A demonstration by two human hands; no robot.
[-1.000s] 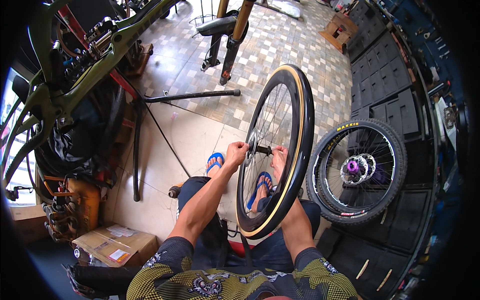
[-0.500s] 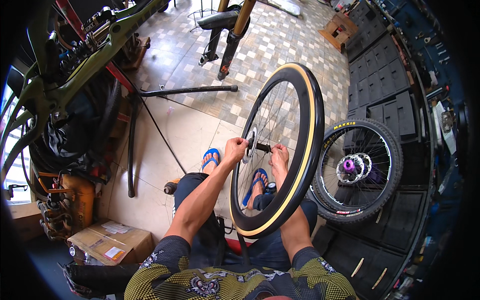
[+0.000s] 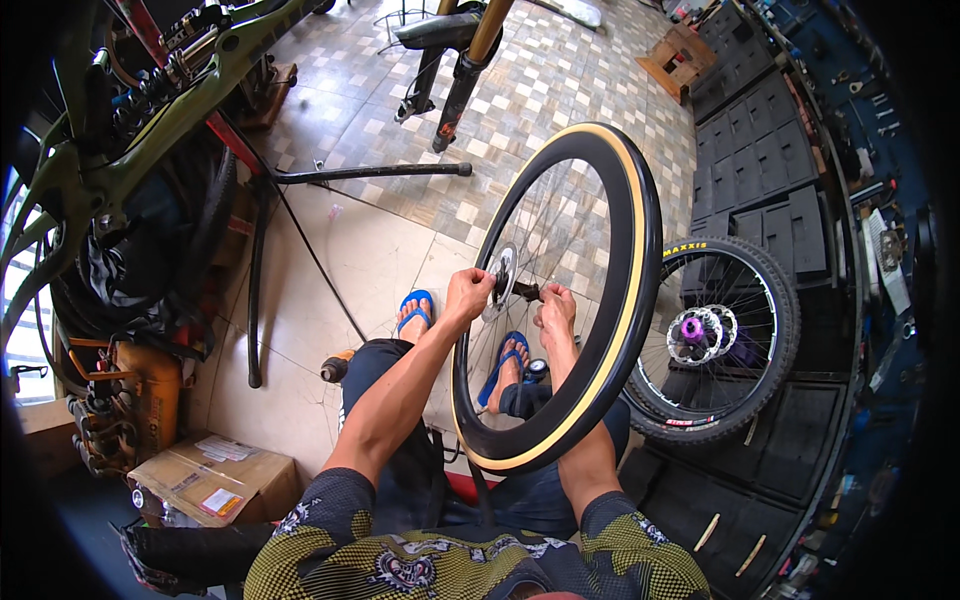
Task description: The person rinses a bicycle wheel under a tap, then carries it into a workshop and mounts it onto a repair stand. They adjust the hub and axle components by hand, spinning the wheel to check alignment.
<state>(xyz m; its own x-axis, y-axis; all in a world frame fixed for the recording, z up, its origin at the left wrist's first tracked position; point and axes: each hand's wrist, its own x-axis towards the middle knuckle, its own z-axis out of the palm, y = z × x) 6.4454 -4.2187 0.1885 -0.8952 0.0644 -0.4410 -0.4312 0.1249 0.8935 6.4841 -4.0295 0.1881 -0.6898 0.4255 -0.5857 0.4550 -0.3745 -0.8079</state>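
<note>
A bicycle wheel (image 3: 621, 230) with a deep black rim and a tan-sided black tyre stands tilted in front of me, above my lap. Its black hub (image 3: 525, 291) lies between my hands, and a silver disc rotor (image 3: 508, 262) sits on the hub's left side. My left hand (image 3: 468, 296) is closed, fingertips pinched at the left end of the axle beside the rotor. On the other side my right hand (image 3: 556, 306) reaches behind the rim, its thumb and fingers pinched at the right axle end. The fingers cover both axle tips.
A second wheel (image 3: 785, 335) with a knobbly tyre and purple hub leans at right against black drawers (image 3: 755, 150). A green frame (image 3: 110, 185) hangs at left near a black stand leg (image 3: 375, 173). A suspension fork (image 3: 462, 100) stands ahead; a cardboard box (image 3: 255, 485) lies lower left.
The wheel has tilted slightly, its top edge shifting a little to the right. Both hands stay at the hub, and the whole view has shifted slightly.
</note>
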